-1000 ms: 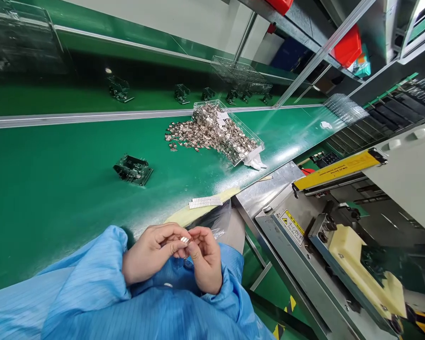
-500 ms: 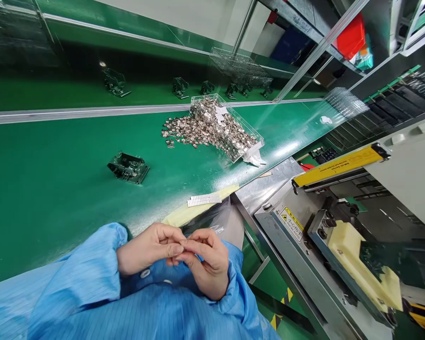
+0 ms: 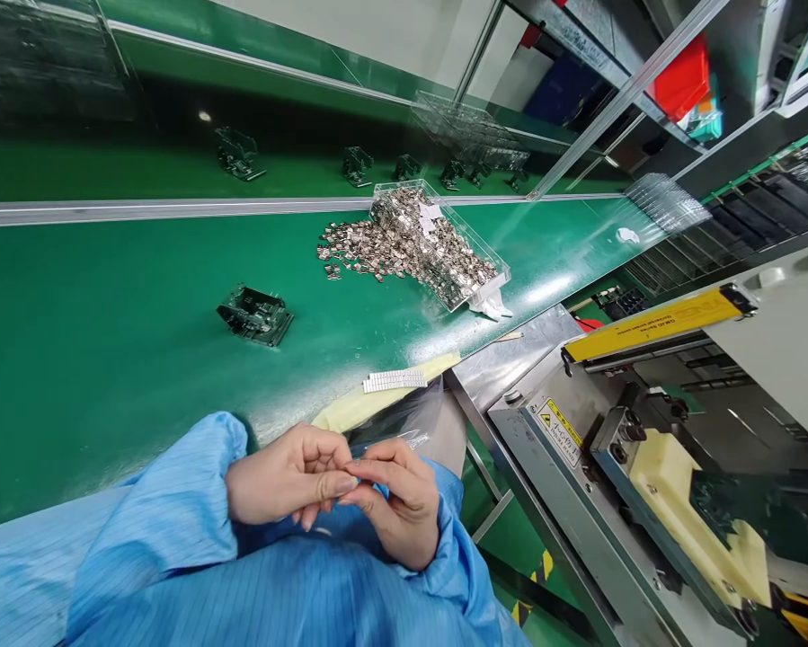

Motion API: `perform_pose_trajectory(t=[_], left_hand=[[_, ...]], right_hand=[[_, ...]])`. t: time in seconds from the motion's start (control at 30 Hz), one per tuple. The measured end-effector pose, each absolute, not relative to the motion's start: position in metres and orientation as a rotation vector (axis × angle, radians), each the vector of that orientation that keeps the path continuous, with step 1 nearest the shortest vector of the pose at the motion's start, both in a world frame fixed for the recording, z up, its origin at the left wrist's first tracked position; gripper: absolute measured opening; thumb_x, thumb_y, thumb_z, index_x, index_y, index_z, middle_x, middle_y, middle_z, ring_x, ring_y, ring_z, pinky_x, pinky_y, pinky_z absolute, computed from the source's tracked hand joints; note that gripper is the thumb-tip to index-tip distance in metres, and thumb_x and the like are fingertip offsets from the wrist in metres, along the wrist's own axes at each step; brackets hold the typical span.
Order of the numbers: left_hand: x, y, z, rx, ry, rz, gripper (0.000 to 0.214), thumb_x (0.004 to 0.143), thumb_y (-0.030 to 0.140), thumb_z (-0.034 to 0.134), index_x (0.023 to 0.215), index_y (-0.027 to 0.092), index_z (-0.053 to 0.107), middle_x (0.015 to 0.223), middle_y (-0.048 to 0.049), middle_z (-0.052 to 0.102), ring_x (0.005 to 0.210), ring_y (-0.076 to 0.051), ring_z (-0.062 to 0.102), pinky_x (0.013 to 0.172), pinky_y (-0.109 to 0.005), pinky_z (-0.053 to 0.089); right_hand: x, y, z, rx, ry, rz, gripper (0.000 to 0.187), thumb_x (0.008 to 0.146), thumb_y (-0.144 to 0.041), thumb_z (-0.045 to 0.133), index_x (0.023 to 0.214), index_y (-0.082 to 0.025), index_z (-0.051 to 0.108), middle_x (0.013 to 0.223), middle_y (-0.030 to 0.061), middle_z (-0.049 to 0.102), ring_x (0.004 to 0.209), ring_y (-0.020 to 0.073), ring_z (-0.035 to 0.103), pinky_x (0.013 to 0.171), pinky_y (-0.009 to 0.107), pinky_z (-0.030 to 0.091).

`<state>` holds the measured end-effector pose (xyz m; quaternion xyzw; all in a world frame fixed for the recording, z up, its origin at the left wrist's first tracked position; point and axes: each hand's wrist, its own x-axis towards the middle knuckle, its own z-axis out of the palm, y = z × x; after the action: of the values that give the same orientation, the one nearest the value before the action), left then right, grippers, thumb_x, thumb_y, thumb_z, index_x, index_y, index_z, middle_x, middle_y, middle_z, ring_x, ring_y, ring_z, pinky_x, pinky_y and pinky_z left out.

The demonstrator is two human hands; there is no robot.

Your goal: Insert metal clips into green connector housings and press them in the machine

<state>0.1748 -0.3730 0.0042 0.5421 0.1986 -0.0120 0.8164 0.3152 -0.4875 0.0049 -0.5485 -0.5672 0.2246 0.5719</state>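
My left hand [image 3: 296, 478] and my right hand [image 3: 396, 503] meet fingertip to fingertip over my lap, both closed in a pinch. Whatever lies between the fingertips is too small or too hidden to name. Just beyond the hands, a strip of small silvery pieces [image 3: 395, 381] rests on yellow tape [image 3: 340, 413] along the table edge. A dark green circuit board assembly [image 3: 255, 314] stands on the green table [image 3: 140, 359], farther off to the left. Many small metal parts [image 3: 369, 249] spill out of a tilted clear plastic tray [image 3: 494, 286].
To the right stands a machine with a yellow sensor bar [image 3: 660, 323], a warning label [image 3: 560, 431] and a cream-coloured fixture [image 3: 673, 494]. Several more board assemblies [image 3: 358, 166] line the strip behind the metal rail [image 3: 174, 208]. Clear stacked trays [image 3: 666, 202] sit at the far end.
The view has shifted slightly, so the table's contents appear a little farther right. The fingers of my left hand have shifted a little; both hands stay together at the fingertips.
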Motion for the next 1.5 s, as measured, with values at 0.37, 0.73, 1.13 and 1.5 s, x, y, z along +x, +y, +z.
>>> perform_pose_trajectory(t=[0.37,0.73,1.13,1.5], left_hand=[[0.173,-0.381,0.008,1.111,0.508,0.046,0.049,0.072,0.060,0.065,0.069,0.013,0.052,0.050,0.0033,0.056,0.036,-0.004,0.051,0.033,-0.011,0.034],[0.176,-0.395,0.007,0.826,0.634,0.201,0.044,0.066,0.052,0.075,0.067,0.012,0.058,0.049,0.0042,0.055,0.034,-0.001,0.046,0.034,-0.008,0.032],[0.183,-0.394,0.002,0.930,0.608,0.275,0.033,0.077,0.045,0.069,0.074,0.013,0.063,0.057,0.0032,0.059,0.044,-0.002,0.052,0.041,-0.010,0.038],[0.160,-0.355,0.001,1.413,0.872,0.499,0.040,0.076,0.052,0.062,0.094,0.016,0.065,0.072,-0.0044,0.070,0.059,-0.016,0.067,0.056,-0.025,0.055]], right_hand=[[0.313,-0.486,0.008,-1.274,-1.328,0.501,0.010,0.084,-0.023,0.071,0.094,-0.021,0.073,0.076,0.0056,0.068,0.067,0.0156,0.064,0.061,0.024,0.052],[0.305,-0.481,0.008,-1.339,-1.171,0.575,0.006,0.083,-0.021,0.070,0.080,-0.019,0.065,0.070,0.0007,0.058,0.064,0.0136,0.054,0.059,0.025,0.044],[0.297,-0.488,-0.007,-1.378,-0.925,0.768,0.012,0.087,-0.028,0.062,0.080,-0.019,0.057,0.074,-0.0006,0.051,0.059,0.0113,0.050,0.052,0.023,0.040],[0.345,-0.474,-0.063,-1.602,-0.734,0.694,0.026,0.084,-0.044,0.060,0.081,-0.018,0.057,0.066,-0.0013,0.053,0.053,0.0133,0.054,0.051,0.026,0.050]])
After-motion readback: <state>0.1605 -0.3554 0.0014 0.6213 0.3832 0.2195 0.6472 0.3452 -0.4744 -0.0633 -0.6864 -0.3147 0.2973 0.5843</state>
